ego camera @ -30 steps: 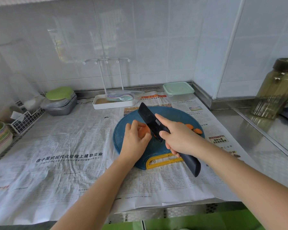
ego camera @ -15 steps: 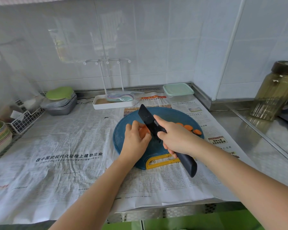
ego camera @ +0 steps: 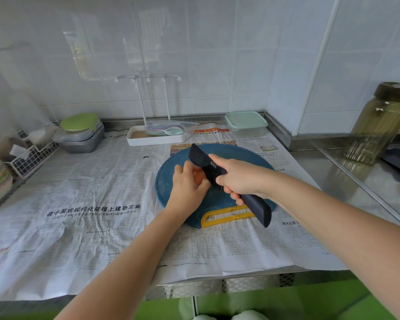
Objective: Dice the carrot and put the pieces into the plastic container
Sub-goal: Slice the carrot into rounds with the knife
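The left hand (ego camera: 187,188) lies curled over the carrot (ego camera: 200,177), fingertips and thumb pinching it down against the round blue cutting board (ego camera: 240,155). The right hand (ego camera: 238,179) is wrapped round the dark handle of a knife (ego camera: 201,160), forefinger stretched along the spine. The black blade slants up and away to the left, standing right beside the left fingers and over the carrot. Whether the edge is already in the flesh cannot be told, since the hands cover that spot. A carrot of this sort should be firm and stiff, light in the hand, and inclined to roll or skid on a smooth board. It is best held from above with the fingertips tucked back and the knuckles towards the blade, on the part well clear of the cut. Once halved it should sit on its flat face, which would steady it. Diced bits will be small, hard and apt to scatter, so they are better scooped up than picked singly. Only a sliver of the carrot shows: a pale orange patch between the left fingers and the blade, its length and shape hidden. The plastic container (ego camera: 246,125) stands behind the board near the wall corner, on the newspaper (ego camera: 90,204) that covers the counter. It is clear-walled and its mint-green lid (ego camera: 245,118) is on, so it would need opening first.
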`<control>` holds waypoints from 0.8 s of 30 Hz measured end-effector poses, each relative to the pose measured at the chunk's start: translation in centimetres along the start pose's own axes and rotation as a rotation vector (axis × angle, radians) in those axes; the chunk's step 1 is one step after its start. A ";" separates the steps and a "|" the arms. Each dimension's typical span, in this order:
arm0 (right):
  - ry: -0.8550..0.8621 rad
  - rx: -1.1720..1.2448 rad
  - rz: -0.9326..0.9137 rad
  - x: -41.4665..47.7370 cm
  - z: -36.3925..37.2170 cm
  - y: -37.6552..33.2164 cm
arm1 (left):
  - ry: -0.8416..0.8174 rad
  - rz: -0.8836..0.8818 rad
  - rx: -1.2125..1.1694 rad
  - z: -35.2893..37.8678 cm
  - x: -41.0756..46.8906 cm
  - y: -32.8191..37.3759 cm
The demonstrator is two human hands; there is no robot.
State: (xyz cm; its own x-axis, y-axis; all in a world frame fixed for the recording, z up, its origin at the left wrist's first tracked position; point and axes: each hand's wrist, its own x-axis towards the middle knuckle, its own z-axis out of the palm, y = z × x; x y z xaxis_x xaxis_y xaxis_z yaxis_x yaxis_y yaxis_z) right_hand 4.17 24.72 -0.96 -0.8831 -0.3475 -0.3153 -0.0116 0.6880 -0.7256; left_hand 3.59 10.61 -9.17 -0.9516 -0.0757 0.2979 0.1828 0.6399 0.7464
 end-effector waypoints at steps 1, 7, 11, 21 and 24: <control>-0.001 -0.005 0.003 0.1 0.1 0.0 | 0.001 -0.003 0.001 0.0 0.0 0.0; 0.016 -0.012 0.019 0.5 1.0 0.2 | -0.004 -0.021 -0.011 0.0 0.1 0.0; 0.024 -0.051 0.014 0.5 1.2 0.2 | -0.009 -0.020 -0.022 -0.1 0.1 0.1; 0.067 -0.262 -0.016 0.5 2.8 0.3 | -0.051 -0.120 -0.068 -0.5 0.5 0.2; 0.015 -0.169 0.016 0.8 2.2 -0.6 | -0.047 -0.110 -0.056 -0.6 0.5 0.1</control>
State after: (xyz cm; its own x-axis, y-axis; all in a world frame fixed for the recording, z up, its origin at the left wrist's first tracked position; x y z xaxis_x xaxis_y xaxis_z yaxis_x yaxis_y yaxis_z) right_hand 4.54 22.67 -2.14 -0.8908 -0.3265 -0.3161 -0.0750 0.7916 -0.6065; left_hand 3.26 10.17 -8.59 -0.9770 -0.1058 0.1853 0.0893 0.5859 0.8055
